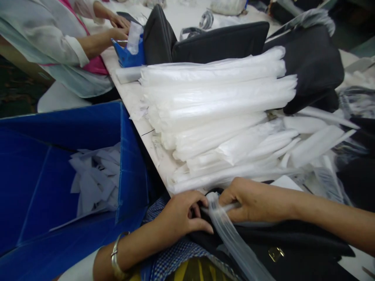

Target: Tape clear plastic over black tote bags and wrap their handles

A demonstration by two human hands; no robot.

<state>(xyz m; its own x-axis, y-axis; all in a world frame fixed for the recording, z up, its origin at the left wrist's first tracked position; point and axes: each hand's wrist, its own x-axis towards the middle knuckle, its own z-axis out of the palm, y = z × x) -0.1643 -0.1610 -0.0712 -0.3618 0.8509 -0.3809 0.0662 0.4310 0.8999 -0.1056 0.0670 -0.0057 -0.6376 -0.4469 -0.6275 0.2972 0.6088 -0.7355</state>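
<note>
Right grip [249, 201] pinches white plastic [233, 206], perhaps steadying it over black bag [307, 239]; left grip's [184, 214] hold is unclear.

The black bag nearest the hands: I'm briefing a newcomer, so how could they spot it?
From the blue bin at left, cross to the white bundles. Below them, at lower right, lies the black bag. Its gold clasp sets it apart from the black pieces behind the bundles.

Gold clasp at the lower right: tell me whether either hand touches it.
No, the left hand and right hand are both away from the gold clasp, near the translucent strip.
</note>
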